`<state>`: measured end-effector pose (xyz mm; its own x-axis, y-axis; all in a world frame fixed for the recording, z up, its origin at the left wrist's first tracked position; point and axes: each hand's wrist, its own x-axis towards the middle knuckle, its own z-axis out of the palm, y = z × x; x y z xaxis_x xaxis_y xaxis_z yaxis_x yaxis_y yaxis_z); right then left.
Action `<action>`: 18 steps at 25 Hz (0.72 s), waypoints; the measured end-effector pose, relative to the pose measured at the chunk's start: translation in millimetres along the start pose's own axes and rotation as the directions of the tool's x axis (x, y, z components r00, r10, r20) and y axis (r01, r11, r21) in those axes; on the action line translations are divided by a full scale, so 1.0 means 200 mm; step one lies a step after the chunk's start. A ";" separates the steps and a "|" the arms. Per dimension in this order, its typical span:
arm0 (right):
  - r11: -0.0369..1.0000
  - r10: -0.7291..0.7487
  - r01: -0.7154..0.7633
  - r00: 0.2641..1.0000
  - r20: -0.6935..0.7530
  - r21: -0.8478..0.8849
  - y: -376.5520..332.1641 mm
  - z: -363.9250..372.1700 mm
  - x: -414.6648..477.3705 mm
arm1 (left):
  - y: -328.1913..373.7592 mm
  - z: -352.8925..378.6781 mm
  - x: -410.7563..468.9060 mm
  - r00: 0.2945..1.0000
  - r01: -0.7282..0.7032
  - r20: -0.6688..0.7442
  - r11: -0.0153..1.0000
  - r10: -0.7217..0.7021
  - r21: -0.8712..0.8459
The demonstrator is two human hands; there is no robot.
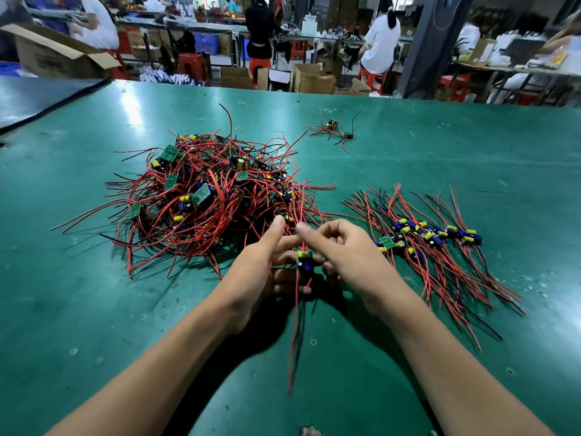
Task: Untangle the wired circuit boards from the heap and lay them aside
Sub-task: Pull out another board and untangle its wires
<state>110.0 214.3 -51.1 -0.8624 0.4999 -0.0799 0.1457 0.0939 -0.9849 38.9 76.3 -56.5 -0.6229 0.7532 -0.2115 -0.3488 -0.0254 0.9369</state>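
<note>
A tangled heap (pixel 204 196) of small green circuit boards with red and black wires lies left of centre on the green table (pixel 440 146). To the right, a sorted row of boards (pixel 430 237) lies with wires fanned out side by side. Between them, my left hand (pixel 264 262) holds one board (pixel 304 261) with yellow and blue parts in its fingers, thumb raised. Its red and black wires hang down toward me. My right hand (pixel 342 250) pinches red wires running up from that board into the heap's near edge.
A small separate clump of boards and wires (pixel 333 130) lies at the far centre. A dark mat edge (pixel 47 111) crosses the far left corner. Beyond the table are cardboard boxes, red stools and seated people at other benches.
</note>
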 end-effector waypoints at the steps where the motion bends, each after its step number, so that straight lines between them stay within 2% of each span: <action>1: 0.989 -0.055 0.052 0.998 -0.022 -0.136 0.00 0.02 -0.01 | 0.00 0.00 0.00 1.000 0.007 -0.003 1.000 -0.007 -0.010; 3: 0.952 -0.123 0.107 0.992 -0.039 -0.285 0.00 0.03 -0.03 | 0.00 0.00 0.01 0.999 0.032 -0.042 0.999 -0.033 -0.024; 6: 0.912 -0.197 0.152 0.977 -0.081 -0.380 0.00 0.03 -0.04 | 0.00 0.00 0.01 0.999 0.030 -0.043 0.999 -0.032 -0.033; 11: 0.889 -0.333 0.176 0.882 -0.333 -0.423 0.00 -0.07 0.03 | -0.02 0.01 0.02 0.998 -0.047 -0.047 0.999 0.048 0.006; 14: 0.865 -0.338 0.093 0.834 -0.435 -0.494 0.03 -0.21 0.09 | -0.03 0.00 0.02 0.997 -0.053 -0.058 0.998 0.055 0.029; 18: 0.749 -0.349 -0.037 0.827 -0.441 -0.662 0.06 -0.30 0.10 | -0.03 0.01 -0.01 0.988 -0.116 -0.089 0.990 0.123 0.074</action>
<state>123.8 277.9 -55.9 -0.5498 0.7603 0.3460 0.4620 0.6219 -0.6324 43.5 76.2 -60.7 -0.7205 0.6832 -0.1189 -0.2210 -0.0637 0.9732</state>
